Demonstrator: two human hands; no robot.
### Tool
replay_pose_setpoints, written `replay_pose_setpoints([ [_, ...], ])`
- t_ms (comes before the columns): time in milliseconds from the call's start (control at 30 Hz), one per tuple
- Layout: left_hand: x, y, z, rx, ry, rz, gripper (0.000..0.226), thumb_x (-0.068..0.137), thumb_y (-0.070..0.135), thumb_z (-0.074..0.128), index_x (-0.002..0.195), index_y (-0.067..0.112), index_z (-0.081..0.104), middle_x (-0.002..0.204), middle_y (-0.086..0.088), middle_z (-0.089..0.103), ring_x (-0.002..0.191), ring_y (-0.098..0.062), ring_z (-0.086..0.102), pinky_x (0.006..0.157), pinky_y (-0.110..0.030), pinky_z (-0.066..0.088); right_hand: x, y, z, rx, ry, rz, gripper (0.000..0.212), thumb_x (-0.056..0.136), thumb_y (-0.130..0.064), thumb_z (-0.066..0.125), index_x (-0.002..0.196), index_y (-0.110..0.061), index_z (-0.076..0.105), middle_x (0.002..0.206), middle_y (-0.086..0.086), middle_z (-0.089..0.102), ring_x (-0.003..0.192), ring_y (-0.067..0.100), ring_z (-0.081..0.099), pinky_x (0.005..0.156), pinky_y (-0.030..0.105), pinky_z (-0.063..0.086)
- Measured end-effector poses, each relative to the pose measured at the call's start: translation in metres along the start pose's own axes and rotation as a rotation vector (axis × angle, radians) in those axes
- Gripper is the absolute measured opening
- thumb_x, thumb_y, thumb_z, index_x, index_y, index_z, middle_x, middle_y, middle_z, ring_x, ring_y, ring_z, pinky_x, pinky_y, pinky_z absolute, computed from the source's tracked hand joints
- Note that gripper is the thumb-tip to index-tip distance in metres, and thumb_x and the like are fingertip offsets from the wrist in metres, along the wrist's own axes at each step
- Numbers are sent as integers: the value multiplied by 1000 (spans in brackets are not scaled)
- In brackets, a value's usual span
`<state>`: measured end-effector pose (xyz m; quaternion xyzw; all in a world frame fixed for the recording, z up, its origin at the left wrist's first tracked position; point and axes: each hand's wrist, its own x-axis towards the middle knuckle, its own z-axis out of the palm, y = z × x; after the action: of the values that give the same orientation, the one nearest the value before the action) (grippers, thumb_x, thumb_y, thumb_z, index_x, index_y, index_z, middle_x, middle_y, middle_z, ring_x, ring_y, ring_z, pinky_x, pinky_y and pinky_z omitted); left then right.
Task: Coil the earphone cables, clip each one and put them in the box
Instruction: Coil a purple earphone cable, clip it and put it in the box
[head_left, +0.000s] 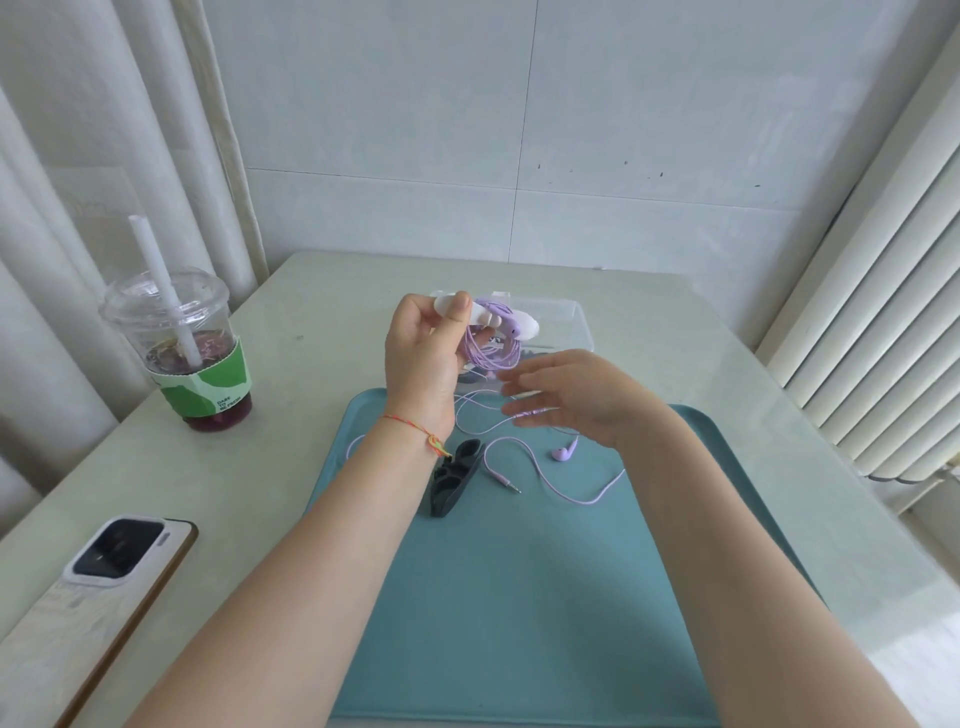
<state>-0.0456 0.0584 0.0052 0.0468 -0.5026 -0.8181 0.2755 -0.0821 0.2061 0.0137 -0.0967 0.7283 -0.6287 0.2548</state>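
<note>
Left hand (423, 353) raised over teal tray (519, 597), pinching white clip (483, 314) round coiled purple earphone cable (491, 353); right hand (566, 397) beside, fingers spread, holding nothing.

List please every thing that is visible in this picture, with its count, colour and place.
earphone cable: 1, purple, partly coiled in left hand, rest on tray
white clip: 1, on the coil
dark clip: 1, on tray
box: 1, clear, behind tray
tray: 1, teal, table centre
drink cup: 1, clear, green sleeve, table left
phone: 1, near left
left hand: grips coil
right hand: open, above tray
</note>
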Motion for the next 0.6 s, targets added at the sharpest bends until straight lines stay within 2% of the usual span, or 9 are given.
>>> replay_pose_setpoints([
  [67,1,1,-3,86,-70,13,19,93,5,61,80,9,49,72,-5,68,74,-25,66,84,-46,57,2,-6,-3,-7,208,-47,28,92,10,41,103,1,65,92,14,63,75,24,63,81,38,56],
  [133,1,2,-5,189,-150,30,19,90,10,65,79,11,50,71,-2,69,76,-27,67,88,-53,55,2,-12,-6,9,342,-185,33,90,7,39,103,-4,67,95,12,63,79,21,62,86,39,54],
  [200,0,2,-6,296,-199,47,18,84,23,69,78,15,53,74,-6,71,80,-31,68,86,-52,54,-3,-16,-11,-35,307,-306,28,92,-1,46,103,-13,69,99,7,67,89,17,64,88,36,53],
  [267,-1,1,-6,367,-207,69,22,78,34,71,75,19,55,79,-14,72,80,-35,65,81,-52,53,-9,-18,-13,-161,173,-370,19,92,-16,60,109,-19,69,104,1,70,94,10,65,83,25,53],
  [333,-2,2,-5,386,-211,85,28,76,38,72,76,16,55,81,-17,71,77,-30,63,78,-54,53,-9,-17,-10,-352,103,-400,33,83,-26,74,114,-24,65,108,-7,70,96,5,66,80,20,52],
  [433,-3,2,-3,386,-221,99,26,80,30,72,78,11,54,77,-12,72,76,-26,65,77,-48,53,-6,-15,-2,-523,206,-449,32,76,-20,78,106,-23,67,100,-10,71,91,9,67,82,26,53],
  [500,-2,1,-4,396,-221,105,31,78,35,73,79,10,55,80,-15,72,78,-35,65,78,-50,53,-6,-15,-2,-527,232,-469,27,78,-17,76,104,-21,68,96,-8,73,88,10,69,84,30,55],
  [567,1,1,-7,405,-248,98,32,80,35,72,81,8,55,82,-18,72,84,-43,65,80,-52,53,-9,-16,-5,-525,209,-464,29,81,-17,73,108,-20,67,100,-7,72,88,11,70,86,34,55],
  [600,2,2,-8,407,-271,87,27,84,30,71,82,7,55,81,-17,72,82,-40,66,78,-49,55,-10,-16,-7,-533,195,-451,34,82,-18,72,115,-21,64,107,-7,69,88,11,69,86,34,55],
])
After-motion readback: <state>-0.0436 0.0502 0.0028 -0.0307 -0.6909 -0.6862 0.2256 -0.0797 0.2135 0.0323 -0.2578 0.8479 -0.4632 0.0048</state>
